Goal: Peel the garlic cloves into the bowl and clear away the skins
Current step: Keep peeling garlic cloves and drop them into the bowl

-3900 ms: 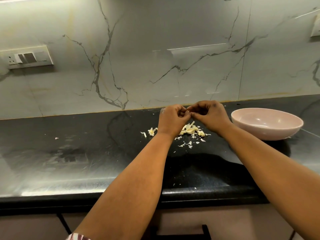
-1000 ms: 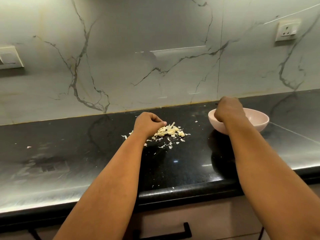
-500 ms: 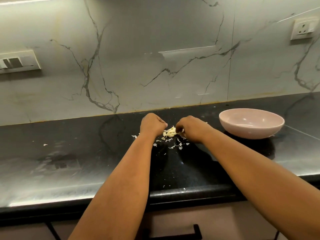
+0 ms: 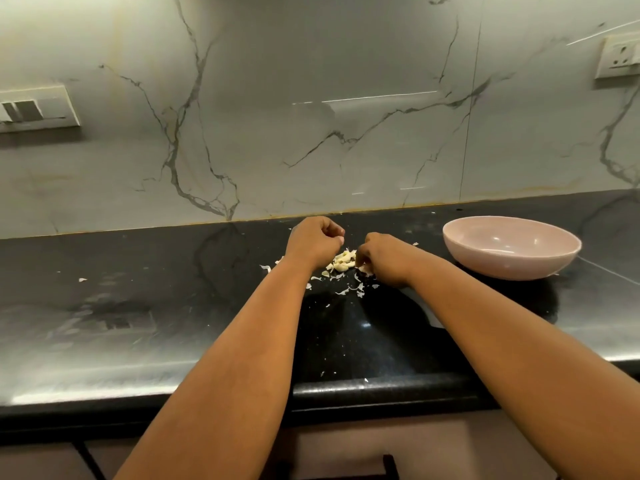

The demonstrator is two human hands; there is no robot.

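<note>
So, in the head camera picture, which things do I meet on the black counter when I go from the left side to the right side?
Lone skin scrap → left hand → garlic pile → right hand → pink bowl.

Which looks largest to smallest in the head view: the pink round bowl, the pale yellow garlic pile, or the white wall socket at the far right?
1. Pink round bowl
2. White wall socket, cut off by the frame edge
3. Pale yellow garlic pile, partly hidden by the hands, so unsure
</note>
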